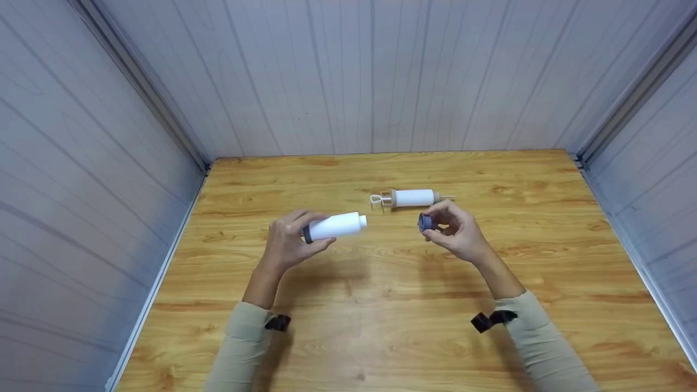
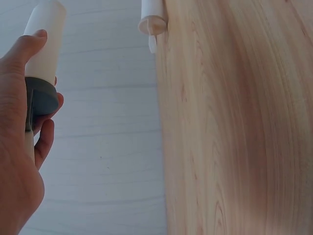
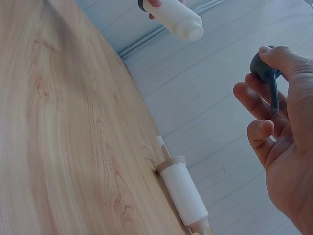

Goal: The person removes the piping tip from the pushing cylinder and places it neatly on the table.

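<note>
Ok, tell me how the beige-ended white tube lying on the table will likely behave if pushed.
The white tube may tend to roll, since its body is round and lies on its side. The wider beige collar might make it swerve. It is probably stiff, as its outline looks straight.

A plunger tube lies on the worktop before the wall. Nearer the viewer, the left fingers hold a second tube above the worktop, left of the cap in the right fingers.
</note>
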A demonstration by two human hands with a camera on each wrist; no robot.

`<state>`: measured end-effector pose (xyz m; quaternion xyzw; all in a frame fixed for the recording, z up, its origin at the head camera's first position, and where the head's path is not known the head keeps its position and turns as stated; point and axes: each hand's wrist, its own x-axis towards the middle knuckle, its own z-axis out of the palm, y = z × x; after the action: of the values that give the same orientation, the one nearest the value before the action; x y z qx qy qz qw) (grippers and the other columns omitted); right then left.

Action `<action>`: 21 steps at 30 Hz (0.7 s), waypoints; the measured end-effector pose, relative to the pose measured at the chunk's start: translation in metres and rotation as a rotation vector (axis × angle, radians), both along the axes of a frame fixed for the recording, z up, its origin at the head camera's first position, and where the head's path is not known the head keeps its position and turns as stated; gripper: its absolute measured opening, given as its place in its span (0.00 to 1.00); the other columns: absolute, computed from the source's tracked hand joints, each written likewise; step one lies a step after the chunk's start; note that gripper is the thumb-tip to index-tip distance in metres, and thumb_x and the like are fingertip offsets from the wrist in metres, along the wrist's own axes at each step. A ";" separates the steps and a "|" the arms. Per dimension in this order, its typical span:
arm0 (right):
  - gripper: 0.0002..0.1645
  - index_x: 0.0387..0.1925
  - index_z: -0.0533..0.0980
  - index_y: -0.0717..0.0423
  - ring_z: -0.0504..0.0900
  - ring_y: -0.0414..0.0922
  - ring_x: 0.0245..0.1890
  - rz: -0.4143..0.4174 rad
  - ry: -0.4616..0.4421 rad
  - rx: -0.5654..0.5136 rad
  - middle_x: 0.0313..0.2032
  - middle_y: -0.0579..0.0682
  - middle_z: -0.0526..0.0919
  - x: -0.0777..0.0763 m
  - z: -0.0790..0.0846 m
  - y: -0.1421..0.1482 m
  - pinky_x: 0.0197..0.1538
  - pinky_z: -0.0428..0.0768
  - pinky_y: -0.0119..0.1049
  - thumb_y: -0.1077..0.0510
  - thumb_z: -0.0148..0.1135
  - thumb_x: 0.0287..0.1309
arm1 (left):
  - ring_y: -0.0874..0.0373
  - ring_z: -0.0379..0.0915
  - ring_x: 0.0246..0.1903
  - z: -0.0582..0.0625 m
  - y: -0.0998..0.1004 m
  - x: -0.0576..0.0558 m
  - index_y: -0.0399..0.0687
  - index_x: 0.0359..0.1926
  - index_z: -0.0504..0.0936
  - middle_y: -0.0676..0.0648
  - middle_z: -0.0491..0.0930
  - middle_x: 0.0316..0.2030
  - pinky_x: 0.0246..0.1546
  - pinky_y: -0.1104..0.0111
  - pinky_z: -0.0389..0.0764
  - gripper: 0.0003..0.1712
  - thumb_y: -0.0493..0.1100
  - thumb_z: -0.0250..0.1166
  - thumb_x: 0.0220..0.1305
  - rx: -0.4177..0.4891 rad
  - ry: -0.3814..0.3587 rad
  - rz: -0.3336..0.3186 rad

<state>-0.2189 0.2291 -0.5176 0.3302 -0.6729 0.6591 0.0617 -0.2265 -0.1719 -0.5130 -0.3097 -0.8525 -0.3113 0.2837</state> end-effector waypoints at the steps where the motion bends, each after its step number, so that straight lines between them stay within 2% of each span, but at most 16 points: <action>1: 0.22 0.57 0.72 0.84 0.91 0.33 0.42 -0.003 -0.003 0.001 0.46 0.37 0.91 0.000 0.000 0.000 0.38 0.90 0.26 0.86 0.63 0.61 | 0.44 0.94 0.39 -0.001 0.000 -0.001 0.46 0.49 0.95 0.42 0.96 0.42 0.38 0.51 0.94 0.24 0.47 0.90 0.52 0.004 -0.005 0.004; 12: 0.22 0.57 0.72 0.84 0.91 0.33 0.42 -0.001 0.000 0.000 0.45 0.38 0.90 0.002 0.000 0.002 0.39 0.90 0.26 0.86 0.63 0.61 | 0.42 0.94 0.42 -0.008 -0.005 -0.013 0.43 0.49 0.94 0.40 0.95 0.44 0.43 0.47 0.93 0.25 0.47 0.90 0.54 0.021 -0.095 0.041; 14: 0.22 0.57 0.72 0.83 0.91 0.33 0.42 0.000 0.002 0.001 0.45 0.38 0.90 0.002 -0.001 0.003 0.39 0.90 0.26 0.86 0.63 0.61 | 0.41 0.93 0.43 -0.010 -0.006 -0.016 0.44 0.50 0.93 0.40 0.95 0.44 0.45 0.48 0.90 0.25 0.47 0.91 0.54 0.013 -0.114 0.049; 18: 0.22 0.57 0.72 0.83 0.91 0.33 0.42 -0.001 0.002 -0.001 0.46 0.38 0.91 0.002 -0.002 0.003 0.38 0.91 0.27 0.86 0.63 0.61 | 0.40 0.91 0.48 -0.016 -0.007 -0.020 0.45 0.52 0.93 0.40 0.95 0.47 0.48 0.52 0.77 0.26 0.48 0.90 0.54 -0.002 -0.172 0.064; 21: 0.22 0.57 0.72 0.84 0.91 0.33 0.42 -0.001 -0.001 -0.003 0.46 0.38 0.91 0.002 -0.002 0.002 0.37 0.91 0.27 0.86 0.63 0.61 | 0.39 0.91 0.50 -0.022 -0.008 -0.022 0.46 0.53 0.93 0.40 0.95 0.49 0.50 0.51 0.75 0.26 0.48 0.90 0.55 -0.013 -0.217 0.074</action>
<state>-0.2170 0.2310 -0.5198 0.3292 -0.6721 0.6603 0.0621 -0.2488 -0.1795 -0.5346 -0.2442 -0.8911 -0.3267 0.1989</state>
